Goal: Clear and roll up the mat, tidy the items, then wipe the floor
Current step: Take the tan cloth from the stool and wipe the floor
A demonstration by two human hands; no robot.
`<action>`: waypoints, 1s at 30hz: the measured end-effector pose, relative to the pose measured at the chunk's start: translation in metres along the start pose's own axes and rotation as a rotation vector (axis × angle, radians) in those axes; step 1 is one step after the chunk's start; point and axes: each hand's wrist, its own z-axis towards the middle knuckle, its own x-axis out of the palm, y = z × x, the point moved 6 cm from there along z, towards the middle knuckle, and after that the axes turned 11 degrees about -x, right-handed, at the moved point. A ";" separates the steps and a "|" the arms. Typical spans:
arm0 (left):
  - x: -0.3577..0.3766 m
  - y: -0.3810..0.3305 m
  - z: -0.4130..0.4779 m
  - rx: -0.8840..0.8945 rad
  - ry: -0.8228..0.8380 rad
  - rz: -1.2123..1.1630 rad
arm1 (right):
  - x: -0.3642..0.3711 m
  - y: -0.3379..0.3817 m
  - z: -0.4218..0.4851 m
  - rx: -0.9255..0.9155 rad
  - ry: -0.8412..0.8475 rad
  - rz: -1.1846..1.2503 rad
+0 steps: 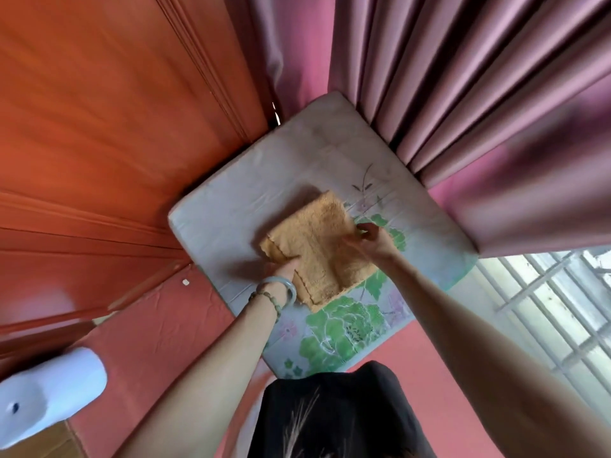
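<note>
Centre of frame: folded tan towel (325, 246) lying flat on a pale mat (231, 206) printed with green flowers. The mat sits on the reddish floor (158, 325), its far corner tucked against the pink curtain (479, 94) at upper right.

Left hand (284, 269): at the towel's lower-left edge, fingers curled onto the cloth and gripping it. Pale bangle (291, 285) and bead bracelet (264, 300) on that wrist.

Right hand (375, 241): at the towel's right edge, fingertips pinching the cloth.

Left of frame: orange wooden panel (99, 110). Lower left: blurred white object (49, 398). Lower right: window grille (545, 309).
</note>
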 end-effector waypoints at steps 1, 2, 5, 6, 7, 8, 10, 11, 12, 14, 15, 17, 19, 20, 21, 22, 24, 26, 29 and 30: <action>0.002 0.003 0.006 -0.003 0.044 0.001 | 0.002 0.004 0.000 0.007 0.016 0.047; 0.001 0.002 -0.002 -0.010 0.083 0.016 | 0.003 0.008 -0.002 0.028 0.038 0.094; -0.008 -0.014 -0.038 0.140 0.102 0.046 | 0.005 0.023 -0.013 0.030 0.044 0.178; -0.014 -0.020 -0.046 0.241 0.083 0.119 | 0.003 0.029 -0.019 0.012 0.042 0.188; -0.020 -0.027 -0.054 0.344 0.073 0.185 | 0.003 0.035 -0.026 -0.013 0.049 0.205; -0.028 -0.032 -0.065 0.425 0.078 0.223 | 0.002 0.041 -0.033 -0.039 0.068 0.214; -0.045 -0.039 -0.086 0.513 0.130 0.268 | 0.000 0.056 -0.052 -0.104 0.100 0.225; -0.055 -0.039 -0.096 0.529 0.158 0.274 | 0.000 0.064 -0.064 -0.139 0.100 0.222; -0.064 -0.039 -0.107 0.544 0.199 0.277 | 0.000 0.072 -0.077 -0.164 0.090 0.207; -0.082 -0.036 -0.134 0.598 0.246 0.277 | 0.004 0.090 -0.107 -0.209 0.073 0.221; -0.091 -0.032 -0.149 0.631 0.250 0.297 | 0.009 0.100 -0.124 -0.232 0.078 0.244; -0.106 -0.022 -0.181 0.722 0.267 0.309 | 0.020 0.119 -0.161 -0.261 0.087 0.300; -0.119 -0.005 -0.217 0.818 0.309 0.320 | 0.032 0.134 -0.199 -0.275 0.089 0.388; -0.126 0.005 -0.236 0.852 0.343 0.319 | 0.038 0.140 -0.218 -0.280 0.075 0.420; -0.132 0.017 -0.251 0.865 0.378 0.315 | 0.043 0.143 -0.236 -0.291 0.056 0.453; -0.139 0.031 -0.265 0.855 0.419 0.304 | 0.049 0.145 -0.254 -0.303 0.043 0.474; -0.151 0.062 -0.283 0.801 0.526 0.258 | 0.059 0.146 -0.292 -0.333 0.008 0.495; -0.162 0.093 -0.295 0.769 0.606 0.234 | 0.067 0.146 -0.334 -0.355 -0.045 0.511; -0.177 0.142 -0.316 0.742 0.720 0.245 | 0.082 0.139 -0.395 -0.420 -0.078 0.503; -0.180 0.159 -0.323 0.727 0.760 0.258 | 0.086 0.134 -0.415 -0.426 -0.101 0.478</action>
